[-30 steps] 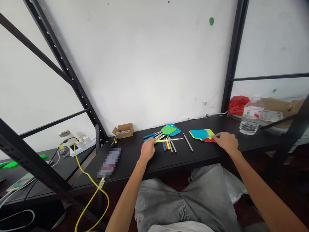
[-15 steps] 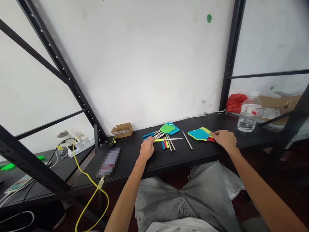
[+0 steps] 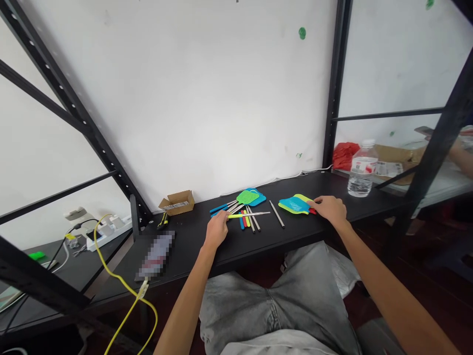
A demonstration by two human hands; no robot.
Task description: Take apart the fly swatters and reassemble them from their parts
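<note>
My left hand (image 3: 217,229) is closed on the yellow grip of a thin metal rod (image 3: 249,215), which points right above the dark tabletop. Under and beside it lie loose blue, red and yellow handle grips (image 3: 244,220) and several silver rods (image 3: 254,221). My right hand (image 3: 328,209) pinches the narrow end of a blue fly swatter head (image 3: 293,203), its thumb and fingers together. Yellow-green and red swatter heads show beneath that one. Behind the rods, assembled swatters with a green head (image 3: 247,197) and a blue head (image 3: 261,198) lie by the wall.
One single silver rod (image 3: 277,214) lies between my hands. An open cardboard box (image 3: 177,203), a yellow-black cutter (image 3: 163,221) and a blurred phone-like device (image 3: 155,256) on a yellow cable are at left. A water bottle (image 3: 362,170) stands right, beside a black post (image 3: 334,88).
The view has turned to the right, so everything sits further left. My left hand still holds the yellow-gripped rod. The blue head under my right hand has tilted a little.
</note>
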